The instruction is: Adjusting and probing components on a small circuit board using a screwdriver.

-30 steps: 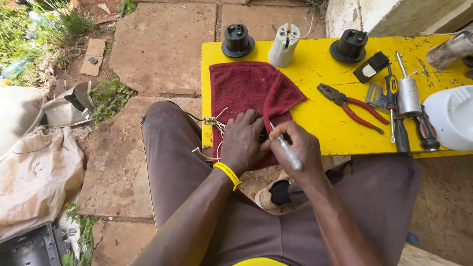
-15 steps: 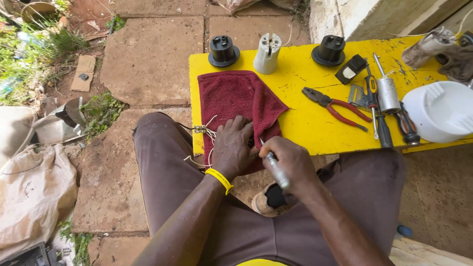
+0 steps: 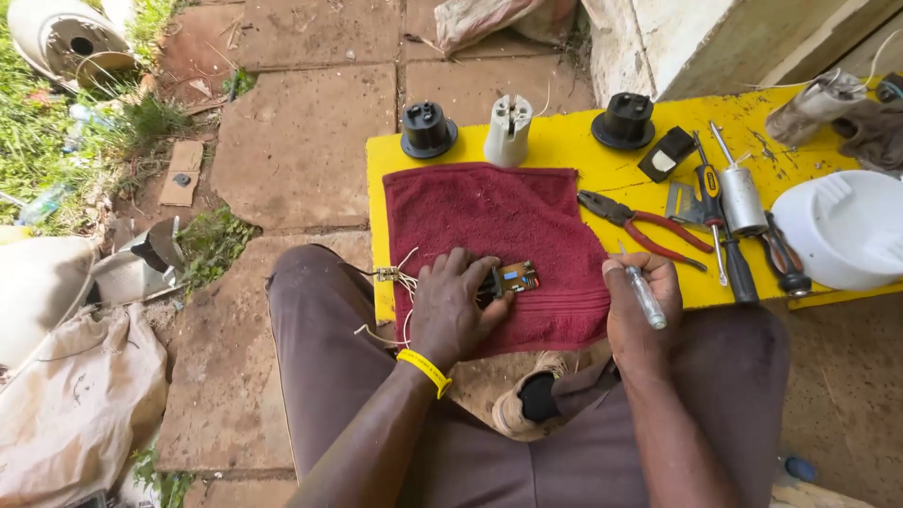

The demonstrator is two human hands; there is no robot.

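My left hand point(image 3: 458, 306), with a yellow wristband, presses down on a small brown circuit board point(image 3: 516, 277) that lies on a dark red cloth point(image 3: 499, 221). Thin white wires point(image 3: 393, 282) trail from the board off the cloth's left edge. My right hand point(image 3: 642, 306) is closed around a small screwdriver point(image 3: 647, 299) with a clear handle, held beside the cloth's right edge, apart from the board. The cloth is spread flat on a yellow table point(image 3: 574, 150).
Along the table's far edge stand two black lamp holders point(image 3: 428, 129) point(image 3: 625, 120) and a white one point(image 3: 509, 130). Red-handled pliers point(image 3: 644, 226), screwdrivers point(image 3: 724, 235), a metal cylinder point(image 3: 743, 199) and a white round housing point(image 3: 842, 230) lie to the right. Stone paving and scrap are on the left.
The red cloth now lies spread flat. My right hand with the screwdriver has moved away to the right, and the circuit board is exposed under my left hand.
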